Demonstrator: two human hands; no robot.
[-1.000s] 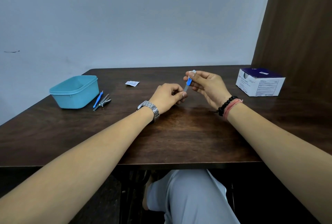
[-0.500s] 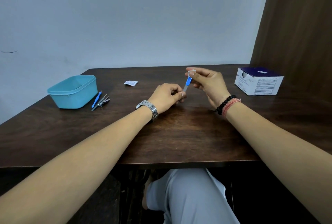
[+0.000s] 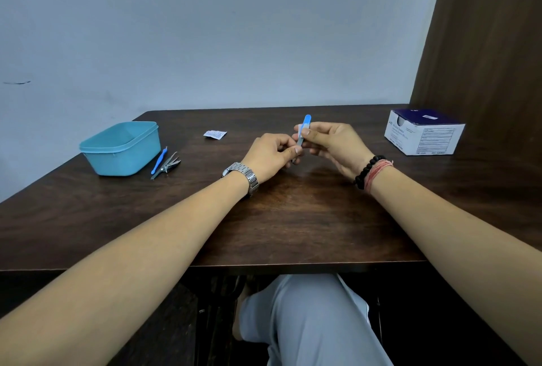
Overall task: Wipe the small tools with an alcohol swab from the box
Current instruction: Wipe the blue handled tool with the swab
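A small blue-handled tool (image 3: pixel 305 121) stands nearly upright between both hands over the middle of the dark wooden table (image 3: pixel 293 219). My left hand (image 3: pixel 271 156) pinches its lower metal end. My right hand (image 3: pixel 331 142) pinches a white swab (image 3: pixel 300 131) around the tool's middle, so the blue tip sticks out above the fingers. A second blue-handled tool (image 3: pixel 159 161) and metal nail clippers (image 3: pixel 167 165) lie on the table at the left. The swab box (image 3: pixel 423 134), white with a dark blue top, sits at the far right.
A teal plastic tub (image 3: pixel 121 148) stands at the left, just beside the loose tools. A torn white swab wrapper (image 3: pixel 215 134) lies at the back centre. A wooden panel (image 3: pixel 484 43) rises at the right behind the box. My knee shows below the table's front edge.
My right hand has slid down the tool with the swab, so the blue tip now shows above the fingers. Both hands sit closer together.
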